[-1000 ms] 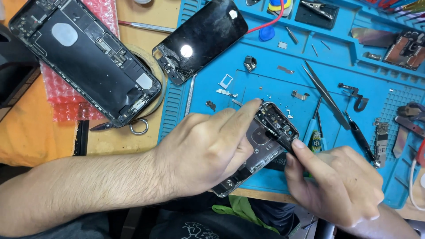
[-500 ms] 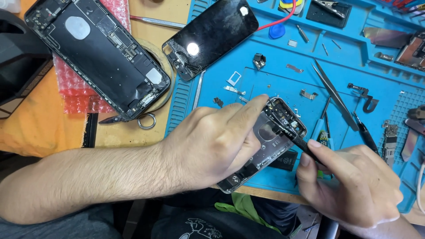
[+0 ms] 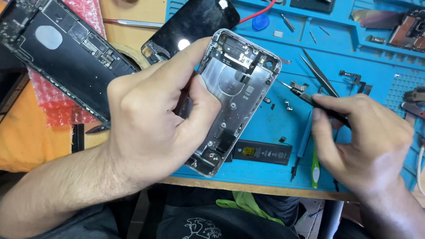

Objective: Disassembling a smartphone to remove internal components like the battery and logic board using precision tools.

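My left hand [image 3: 155,119] grips an opened silver phone housing [image 3: 237,88], its bare inside facing up and lifted above the blue work mat [image 3: 345,57]. The thumb lies across the housing's left edge. My right hand [image 3: 363,141] holds a thin black screwdriver [image 3: 310,99]. Its tip sits just off the housing's upper right edge, pointing at it. A flat black battery [image 3: 261,152] lies on the mat under the housing.
A larger opened black phone [image 3: 62,53] rests on pink bubble wrap [image 3: 57,99] at upper left. A black phone screen [image 3: 195,22], tweezers [image 3: 321,75], small screws and brackets, a blue pick [image 3: 261,22] and circuit parts [image 3: 407,26] lie around the mat. The wooden table edge [image 3: 248,186] runs below.
My left hand has raised and turned the housing so its inside faces up. The right hand has drawn the screwdriver back to the right, off the housing.
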